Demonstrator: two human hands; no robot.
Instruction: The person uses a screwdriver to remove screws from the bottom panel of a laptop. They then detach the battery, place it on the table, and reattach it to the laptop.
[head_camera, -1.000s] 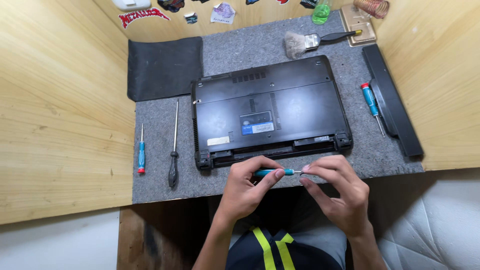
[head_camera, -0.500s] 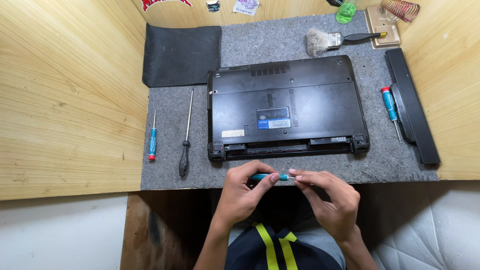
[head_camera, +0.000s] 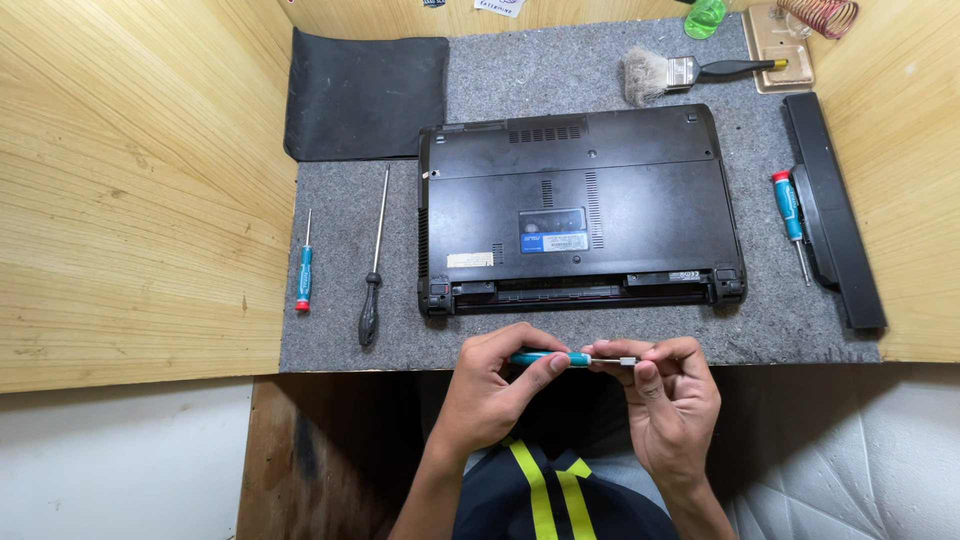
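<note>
At the near edge of the grey felt mat (head_camera: 600, 75), the left hand (head_camera: 495, 390) is pinching a slim teal-handled screwdriver (head_camera: 560, 358) by its handle, while the right hand (head_camera: 672, 400) is gripping its thin metal tip. Just beyond is lying a matte black laptop (head_camera: 580, 210), upside down.

Just beyond the fingers a black laptop (head_camera: 580, 210) lies bottom-up on the grey felt mat (head_camera: 340, 340) covering the worktop. Left of them lie a black screwdriver (head_camera: 372, 270) and a small teal one (head_camera: 303, 270); far beyond, a brush (head_camera: 680, 72) and a black cloth (head_camera: 365, 95).
</note>
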